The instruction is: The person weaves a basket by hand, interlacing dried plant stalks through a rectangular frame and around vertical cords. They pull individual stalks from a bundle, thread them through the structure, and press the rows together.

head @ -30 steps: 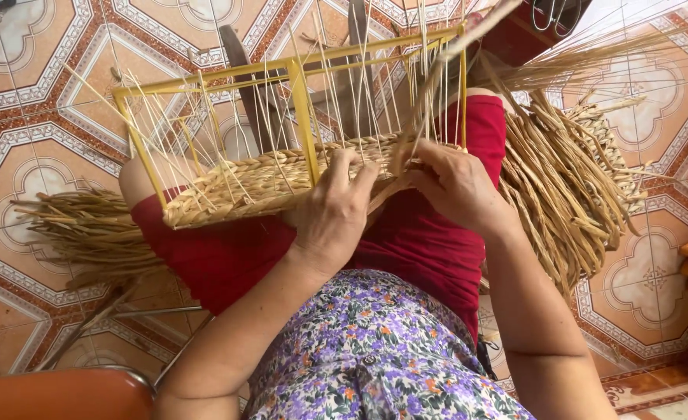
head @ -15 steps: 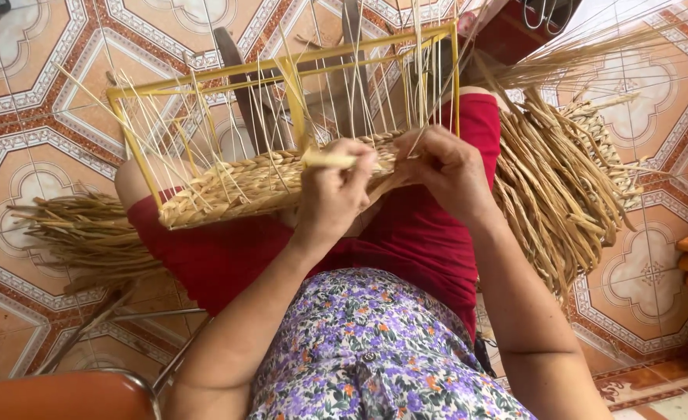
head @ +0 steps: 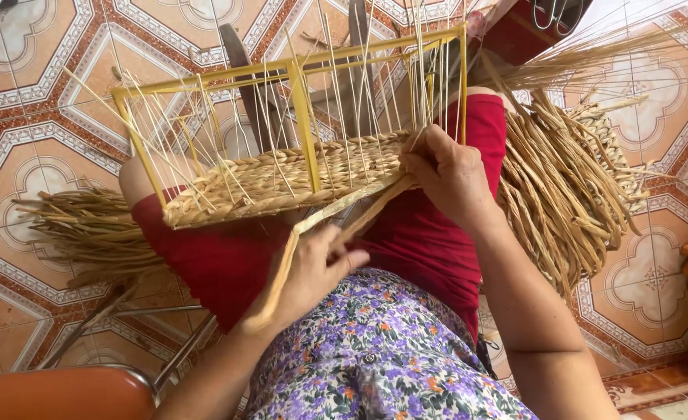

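Between both hands (head: 313, 272), straw strand (head: 344, 214).

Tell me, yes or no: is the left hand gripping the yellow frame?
No: the left hand pulls a straw strand below the yellow frame, clear of it.

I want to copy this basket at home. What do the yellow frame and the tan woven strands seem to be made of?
The yellow box-shaped frame looks like thin metal rod with glossy yellow paint: straight, even bars and sharp corners, though coated wire is possible. The tan flat woven strands look like dried plant fibre, perhaps water hyacinth or seagrass: matte, creased, uneven in width.
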